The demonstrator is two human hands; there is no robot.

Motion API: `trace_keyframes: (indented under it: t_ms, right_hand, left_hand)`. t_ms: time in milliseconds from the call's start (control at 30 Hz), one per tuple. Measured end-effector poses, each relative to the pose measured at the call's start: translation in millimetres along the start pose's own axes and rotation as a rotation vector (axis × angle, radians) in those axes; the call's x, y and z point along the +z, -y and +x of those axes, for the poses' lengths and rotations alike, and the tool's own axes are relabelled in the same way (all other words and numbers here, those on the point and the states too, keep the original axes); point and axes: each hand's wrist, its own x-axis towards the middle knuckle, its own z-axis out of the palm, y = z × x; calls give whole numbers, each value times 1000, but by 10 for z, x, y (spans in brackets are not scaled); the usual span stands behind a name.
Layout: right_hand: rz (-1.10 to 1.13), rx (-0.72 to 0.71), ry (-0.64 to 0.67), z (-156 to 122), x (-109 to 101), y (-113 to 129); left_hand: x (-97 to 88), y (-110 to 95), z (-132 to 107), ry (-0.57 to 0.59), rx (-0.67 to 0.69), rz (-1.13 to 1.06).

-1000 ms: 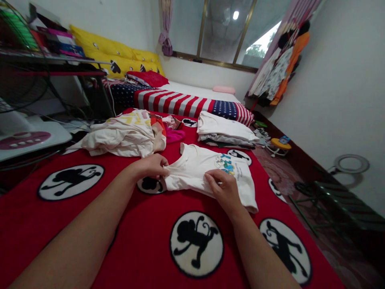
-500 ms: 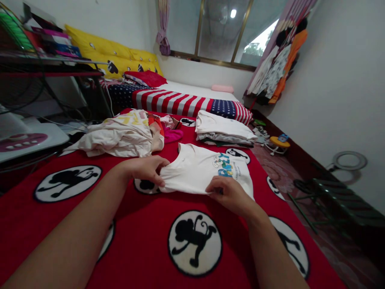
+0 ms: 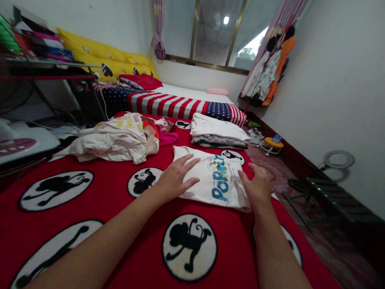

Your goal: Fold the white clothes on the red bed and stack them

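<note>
White shirt (image 3: 215, 180) now folded smaller, print up, flat on red blanket (image 3: 99, 200) at 12 o'clock. Both hands let go: left (image 3: 176, 179) spread flat on it, right (image 3: 257, 186) open at its edge.

Two hands (image 3: 177, 178), one white T-shirt (image 3: 215, 180)

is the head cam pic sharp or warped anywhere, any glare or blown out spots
Head view: wide-angle warp bends the right wall and stretches both forearms at the bottom edge; the white printed t-shirt under the left hand and beside the right hand is sharp, its blue lettering distinct; a lamp reflection glares in the window glass, daylight blows out its right pane; the red monkey-print blanket is evenly lit with soft shadows.
</note>
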Motion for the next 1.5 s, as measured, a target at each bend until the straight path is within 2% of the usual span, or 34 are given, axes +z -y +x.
trace_keyframes:
  t_ms: [67,133,233,300,333,400,467,533,567,633,700,767,900,967,1067,1167,1233,1333,1500]
  right_hand:
    - [45,-72,-52,-30,36,55]
    - [116,-151,-76,-78,54,192]
    - [220,-263,-102,-156,67,400]
    - [215,-283,-86,-202,93,457]
    - [175,-265,-31,-223,117,455]
    - [44,-174,174,-258,184,406]
    - [-78,-84,387,-284,255,333]
    - [-122,-43,486,-296,303,272]
    - [-122,-32,477,-297,313,250]
    - [-130,8,374,-290,307,215]
    - [-183,88,250,-274,279,178]
    - [-245,161,217,-254,249,132]
    - [-295,107,245,-216,211,65]
    - [-268,74,242,-206,187,85]
    - [-175,133,259,-221,117,202]
    - [9,162,188,-242,0,382]
    - [151,146,131,-192,-98,519]
    - [330,131,100,76,-248,789]
    - [687,162,208,878,-408,1493]
  left_hand:
    - [141,-5,-2,108,17,58]
    - [188,-25,67,146,36,93]
    - [175,-101,333,175,115,88]
    - [209,-103,557,237,159,82]
    - [253,-71,656,275,144,94]
    - [388,48,795,320,37,149]
    - [543,186,852,307,-78,210]
    - [654,281,856,257,-113,237]
    - [676,306,850,240,-109,241]
    - [640,338,834,263,-83,228]
    - [513,393,803,339,-63,193]
    - [348,507,728,366,-95,179]
    - [135,810,443,218,-262,214]
    - [125,901,316,169,-271,186]
    - [140,941,243,80,-246,62]
    - [106,972,262,-134,-262,-195]
    - [64,1017,274,-301,-330,-370]
    - [19,1078,269,-452,-449,-541]
    - [25,1076,261,-487,-428,-547]
